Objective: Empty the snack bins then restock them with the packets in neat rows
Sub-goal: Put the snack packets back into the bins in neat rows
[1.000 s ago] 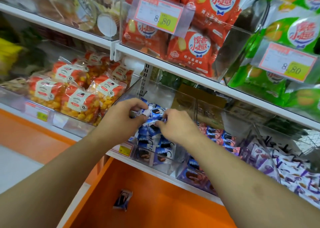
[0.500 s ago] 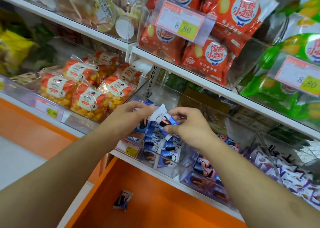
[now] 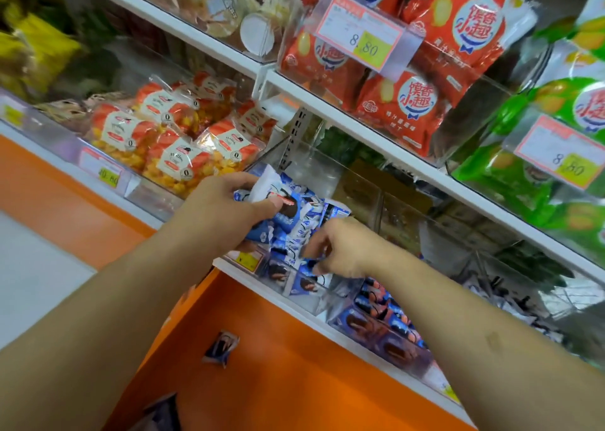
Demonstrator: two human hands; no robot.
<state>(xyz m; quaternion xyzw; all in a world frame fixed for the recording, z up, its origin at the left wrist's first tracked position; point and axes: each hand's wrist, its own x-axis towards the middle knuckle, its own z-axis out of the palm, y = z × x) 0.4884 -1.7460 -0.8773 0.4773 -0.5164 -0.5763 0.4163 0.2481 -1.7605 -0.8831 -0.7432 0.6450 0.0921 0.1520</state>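
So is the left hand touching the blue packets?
Touching. The head view shows the left hand gripping a bunch of blue packets, thumb pressed on top.

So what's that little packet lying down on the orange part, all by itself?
The fallen packet is a small snack wrapper, shiny like plastic film, with pale crimped ends and a dark picture in the middle; it is too blurred to read. It lies flat and a bit tilted on the orange ledge below the shelf of bins. Nothing touches it; both hands are up at the bin of blue packets.
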